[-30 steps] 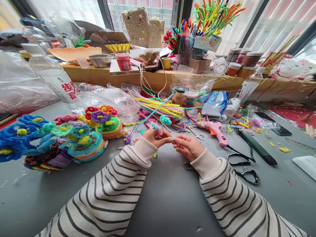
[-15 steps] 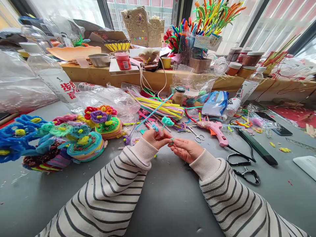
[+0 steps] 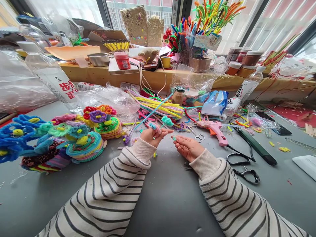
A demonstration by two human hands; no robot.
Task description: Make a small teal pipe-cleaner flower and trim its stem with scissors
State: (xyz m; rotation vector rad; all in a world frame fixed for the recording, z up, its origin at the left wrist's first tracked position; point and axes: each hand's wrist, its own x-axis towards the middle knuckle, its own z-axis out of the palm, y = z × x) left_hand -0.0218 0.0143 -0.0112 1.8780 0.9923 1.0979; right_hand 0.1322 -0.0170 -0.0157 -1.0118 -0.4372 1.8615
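My left hand [image 3: 153, 135] is closed around small pipe-cleaner flowers, with a pink and light-blue one [image 3: 155, 126] showing above the fingers. A teal fuzzy flower [image 3: 167, 121] on a thin stem stands out just beyond; the stem leads down to that hand. My left index finger points toward the right. A small teal pipe-cleaner piece [image 3: 174, 137] is pinched between the fingertips of my right hand [image 3: 188, 147]. A short gap separates the two hands. Past them lies a heap of long pipe cleaners [image 3: 160, 107], a light-blue one [image 3: 154, 112] slanting across.
Finished pipe-cleaner flower pots [image 3: 85, 146] crowd the left. Small scissors [image 3: 197, 135], a pink glue gun [image 3: 214, 130] with its cord, and black-handled tools [image 3: 244, 168] lie right. Behind stand a lidded jar [image 3: 178, 95], bottles [image 3: 53, 79] and a loaded ledge [image 3: 153, 76].
My hands have moved apart after touching at the fingertips. The right hand has drawn slightly right with the teal piece, and the left index finger has straightened.
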